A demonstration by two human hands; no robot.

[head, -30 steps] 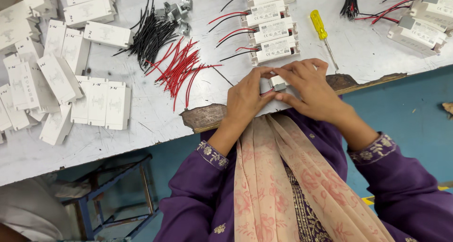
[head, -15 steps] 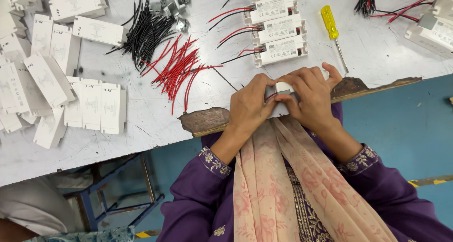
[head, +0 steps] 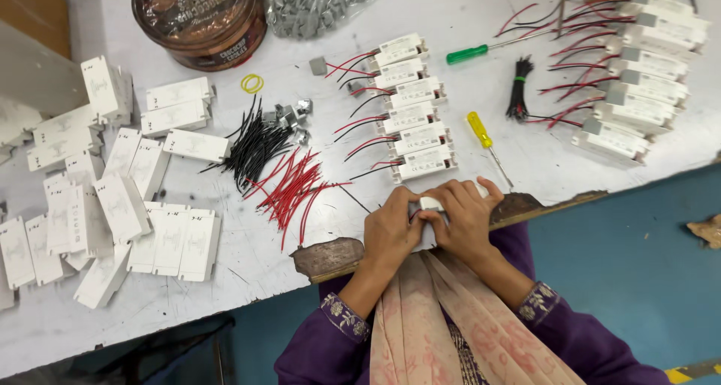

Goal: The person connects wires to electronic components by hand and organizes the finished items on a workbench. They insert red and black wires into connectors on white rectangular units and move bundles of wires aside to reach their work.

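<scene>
My left hand [head: 392, 229] and my right hand [head: 464, 218] are pressed together at the table's near edge, both closed around a small white driver box [head: 430, 203]; only its top shows between the fingers. Just beyond the hands a column of finished white driver boxes with red and black leads [head: 411, 113] runs away from me. Left of the hands lie a loose bunch of red wires [head: 294, 192] and a bunch of black wires [head: 254, 146]. A yellow-handled screwdriver [head: 481, 132] lies just beyond my right hand.
White table [head: 481, 24] with a chipped front edge. Many empty white casings [head: 120, 205] lie at left. A round brown tin [head: 200, 17] and a bag of grey parts [head: 319, 3] stand at the back. A green screwdriver [head: 469, 53] and more wired boxes [head: 638, 77] lie at right.
The view has tipped up the table, so the tin, the bag and the green screwdriver now show. My hands stay closed on the white box at the table edge.
</scene>
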